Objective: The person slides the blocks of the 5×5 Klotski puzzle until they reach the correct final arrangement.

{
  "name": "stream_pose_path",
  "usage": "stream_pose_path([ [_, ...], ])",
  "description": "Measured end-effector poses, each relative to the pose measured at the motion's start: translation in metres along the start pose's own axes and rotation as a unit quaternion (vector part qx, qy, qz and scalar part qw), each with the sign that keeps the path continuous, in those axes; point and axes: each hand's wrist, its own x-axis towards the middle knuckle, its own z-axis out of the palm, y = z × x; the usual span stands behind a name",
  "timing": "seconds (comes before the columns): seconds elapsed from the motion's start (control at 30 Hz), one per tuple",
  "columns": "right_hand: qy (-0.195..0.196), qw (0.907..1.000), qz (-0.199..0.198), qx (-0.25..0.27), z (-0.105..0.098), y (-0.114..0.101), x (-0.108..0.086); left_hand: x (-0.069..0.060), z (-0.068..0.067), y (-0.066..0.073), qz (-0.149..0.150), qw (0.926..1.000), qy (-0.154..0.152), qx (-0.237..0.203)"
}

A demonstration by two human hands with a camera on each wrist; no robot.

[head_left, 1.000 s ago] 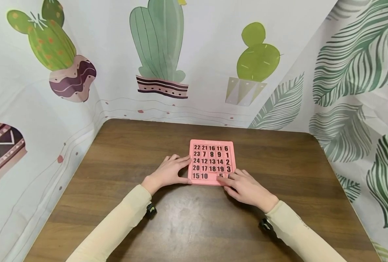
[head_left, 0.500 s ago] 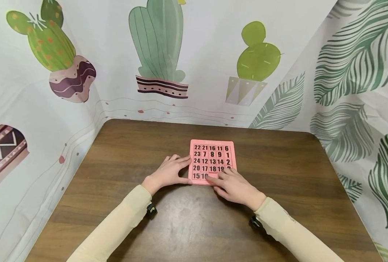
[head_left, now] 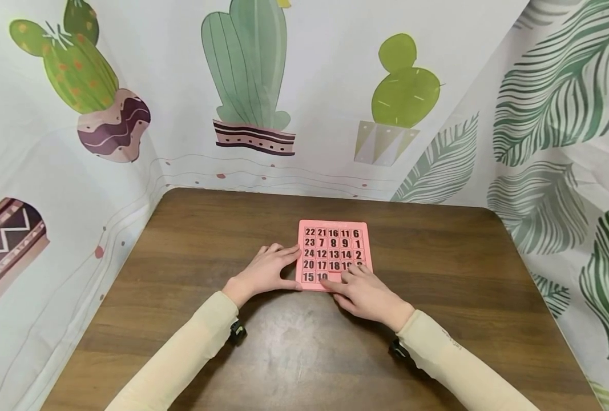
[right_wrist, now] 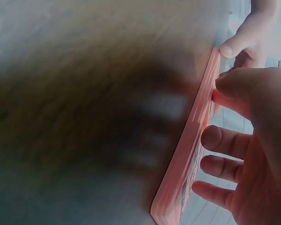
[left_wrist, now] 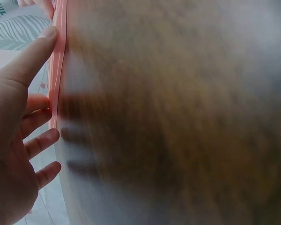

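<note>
A pink number slide puzzle (head_left: pixel 333 248) lies flat on the wooden table, its tiles printed with black numbers. My left hand (head_left: pixel 263 271) rests against its left side, the fingertips at the edge and the thumb at the near-left corner. In the left wrist view, that thumb (left_wrist: pixel 35 54) lies along the puzzle's thin edge (left_wrist: pixel 59 61). My right hand (head_left: pixel 368 294) reaches over the near-right part. Its extended index finger touches the bottom row beside the 10 tile (head_left: pixel 322 276). The right end of that row is hidden under the hand.
The brown wooden table (head_left: pixel 222 228) surrounds the puzzle. Behind it hangs a white cloth (head_left: pixel 330 103) printed with cacti and leaves. A small black device (head_left: pixel 238 331) is at the left wrist, another black device (head_left: pixel 399 349) at the right.
My right hand has shifted left along the bottom row, its index fingertip going from the 5 tile to the 10 tile. The left hand has stayed in place.
</note>
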Motion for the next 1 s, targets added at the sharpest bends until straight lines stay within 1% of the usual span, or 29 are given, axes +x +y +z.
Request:
stream_pose_path([
  [0.13, 0.01, 0.9999, -0.003, -0.002, -0.001, 0.003, -0.003, 0.002, -0.002, 0.0, 0.002, 1.0, -0.004, 0.0],
  [0.23, 0.015, 0.9999, 0.0, 0.001, -0.003, 0.005, -0.004, 0.002, -0.002, -0.002, 0.005, 1.0, 0.004, 0.004],
  [0.3, 0.015, 0.9999, 0.004, 0.005, -0.003, 0.006, -0.006, 0.002, -0.002, -0.002, 0.007, 0.9999, 0.008, 0.006],
  [0.43, 0.011, 0.9998, 0.012, 0.008, -0.004, 0.007, -0.011, 0.002, 0.001, -0.002, 0.007, 0.9999, 0.006, 0.007],
  [0.53, 0.012, 0.9998, 0.012, -0.002, -0.004, 0.009, -0.016, 0.001, 0.002, -0.001, 0.009, 1.0, 0.003, 0.003],
  [0.6, 0.019, 0.9997, 0.01, -0.007, -0.004, 0.01, -0.02, 0.001, 0.003, 0.0, 0.012, 0.9999, 0.006, -0.001],
  [0.77, 0.033, 0.9993, 0.008, -0.018, -0.003, 0.013, -0.026, 0.001, 0.003, 0.0, 0.015, 0.9998, 0.014, 0.005],
  [1.0, 0.029, 0.9993, 0.017, -0.014, 0.0, 0.016, -0.027, 0.002, 0.001, -0.002, 0.012, 0.9998, 0.012, 0.012],
])
